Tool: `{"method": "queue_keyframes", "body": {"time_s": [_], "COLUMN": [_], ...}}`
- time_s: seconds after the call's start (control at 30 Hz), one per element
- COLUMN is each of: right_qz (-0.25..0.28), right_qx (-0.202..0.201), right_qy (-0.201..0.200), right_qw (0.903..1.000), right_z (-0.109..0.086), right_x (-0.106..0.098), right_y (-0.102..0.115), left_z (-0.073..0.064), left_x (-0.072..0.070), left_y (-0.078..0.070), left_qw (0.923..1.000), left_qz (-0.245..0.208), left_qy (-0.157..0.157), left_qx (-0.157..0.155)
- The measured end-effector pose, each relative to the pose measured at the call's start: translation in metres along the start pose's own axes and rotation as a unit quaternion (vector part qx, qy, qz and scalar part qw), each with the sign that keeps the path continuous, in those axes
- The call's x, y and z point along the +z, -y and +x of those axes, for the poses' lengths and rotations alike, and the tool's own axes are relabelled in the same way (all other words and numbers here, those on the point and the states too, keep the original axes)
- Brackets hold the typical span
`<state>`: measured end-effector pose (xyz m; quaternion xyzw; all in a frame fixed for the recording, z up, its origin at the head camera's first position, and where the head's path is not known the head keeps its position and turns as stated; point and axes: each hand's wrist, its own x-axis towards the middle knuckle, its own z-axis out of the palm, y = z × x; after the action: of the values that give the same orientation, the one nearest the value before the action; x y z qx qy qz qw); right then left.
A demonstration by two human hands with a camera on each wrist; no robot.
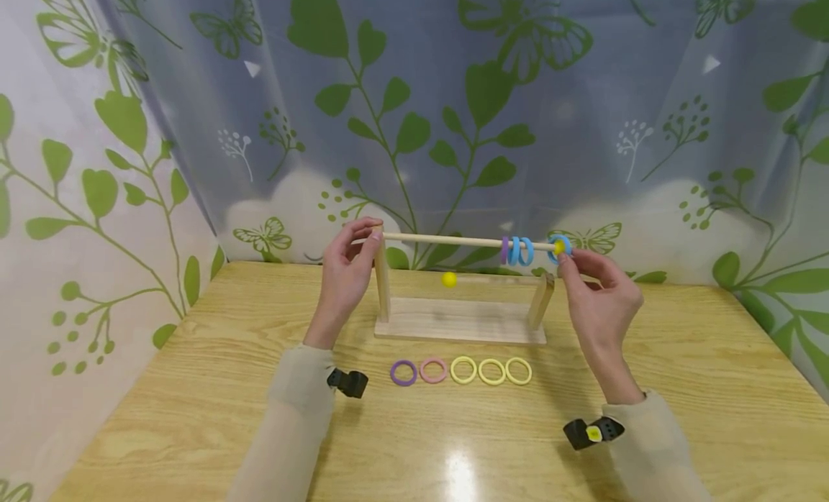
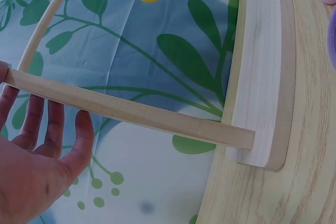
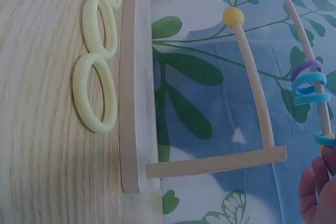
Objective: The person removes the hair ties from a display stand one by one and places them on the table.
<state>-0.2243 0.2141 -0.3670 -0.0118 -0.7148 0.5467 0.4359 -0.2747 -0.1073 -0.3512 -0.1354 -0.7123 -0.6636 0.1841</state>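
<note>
My left hand (image 1: 346,272) grips the top of the left wooden post (image 2: 131,106) of a stand. From that post a wooden rod (image 1: 447,239) reaches right, ending in a yellow ball. A purple ring (image 1: 504,250) and two blue rings (image 3: 311,98) hang on the rod. At its ball end my right hand (image 1: 602,293) pinches another blue ring (image 3: 321,139), which surrounds the ball; the fingertips are partly hidden. A second rod (image 3: 255,85) points left from the right post (image 1: 540,300), tipped with a yellow ball (image 1: 449,279).
In front of the stand's flat base (image 1: 460,331), a row of loose rings lies on the wood-grain table (image 1: 227,387): a purple ring (image 1: 404,372), a pink ring (image 1: 433,370) and three pale yellow rings (image 1: 491,372). Behind hangs a leaf-patterned curtain (image 1: 414,92).
</note>
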Motion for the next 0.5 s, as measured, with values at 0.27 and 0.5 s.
{"method": "queue_keyframes", "body": {"time_s": [0.27, 0.5], "right_qz": [0.008, -0.001], "right_qx": [0.004, 0.008], "right_qy": [-0.006, -0.011], "right_qw": [0.9999, 0.9999], "right_z": [0.0021, 0.0036], "right_x": [-0.0019, -0.0031], "right_y": [-0.0012, -0.0038], "left_z": [0.0005, 0.0005], "left_x": [0.0002, 0.0], "left_y": [0.0008, 0.0013], "left_qw": [1.0, 1.0], "left_qz": [-0.002, -0.007], "left_qy": [-0.003, -0.001], "left_qx": [0.0, 0.007]}}
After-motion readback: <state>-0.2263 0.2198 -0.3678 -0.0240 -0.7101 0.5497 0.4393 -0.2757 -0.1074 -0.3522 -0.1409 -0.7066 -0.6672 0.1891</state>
